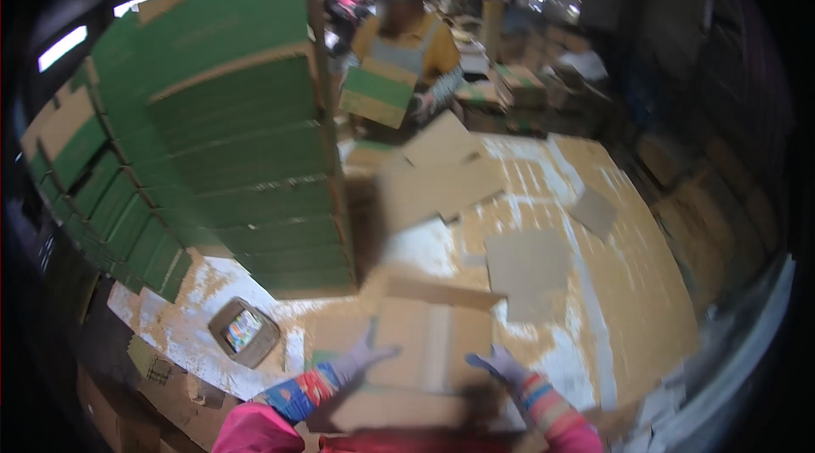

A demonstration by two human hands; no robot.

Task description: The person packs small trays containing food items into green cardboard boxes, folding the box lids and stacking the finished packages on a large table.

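A cardboard box (pixel 414 341) with a pale tape strip down its middle lies before me, its far flap raised. At its left side is my left hand (pixel 363 357), in a lavender glove, with thumb and fingers spread and the thumb over the cardboard. My right hand (pixel 503 365), gloved alike, is at the right side, its thumb pointing inward over the box. Neither hand shows a closed grip; blur hides whether they press on the cardboard.
Tall stacked green cartons (pixel 255 134) stand at left, near a small open box (pixel 245 332) with printed contents. Flat cardboard pieces (pixel 528 268) lie on the cardboard-covered table (pixel 637 325). Across it, a person (pixel 407 39) holds a green-and-brown carton (pixel 379 93). More boxes (pixel 516 83) stand behind.
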